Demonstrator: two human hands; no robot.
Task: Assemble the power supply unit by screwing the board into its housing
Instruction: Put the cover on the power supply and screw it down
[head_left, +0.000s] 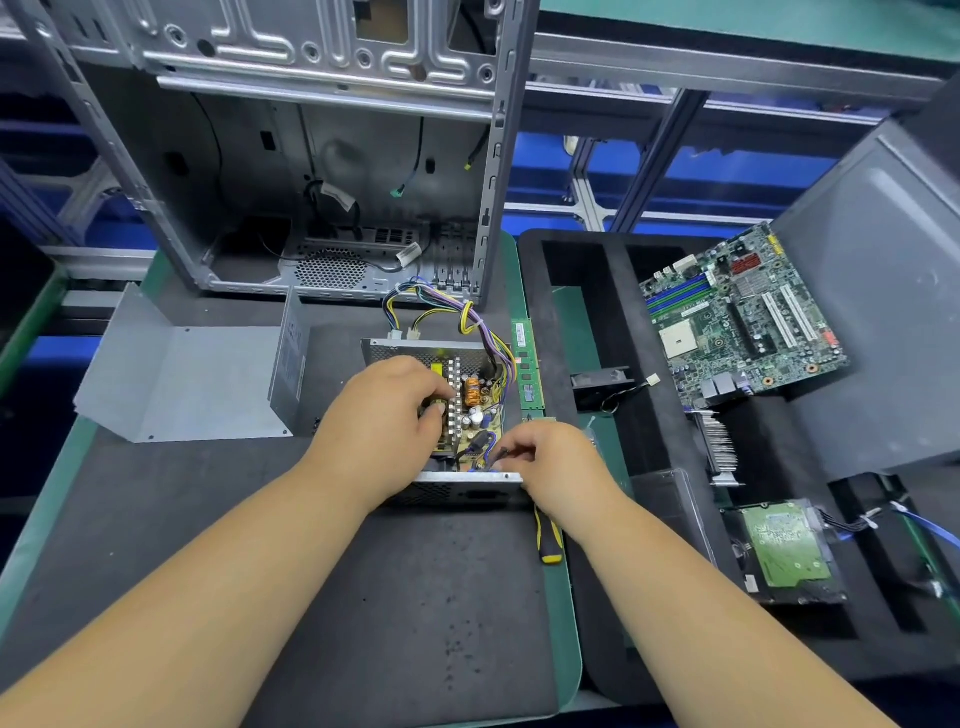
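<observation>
Open power supply on the dark mat, both hands at its board.

The housing (470, 480) is a perforated grey metal box, lid off, lying mid-mat just near the empty computer case (322, 156). Inside it the board (480, 410) shows a copper coil, capacitors and a pale finned heatsink; yellow, purple and black wires (467, 317) loop out of its far side. The left hand (387, 421) has fingers curled on the board's components. The right hand (550, 462) pinches something small and dark at the near right corner. A yellow-handled screwdriver (549, 540) lies beside the right wrist.
</observation>
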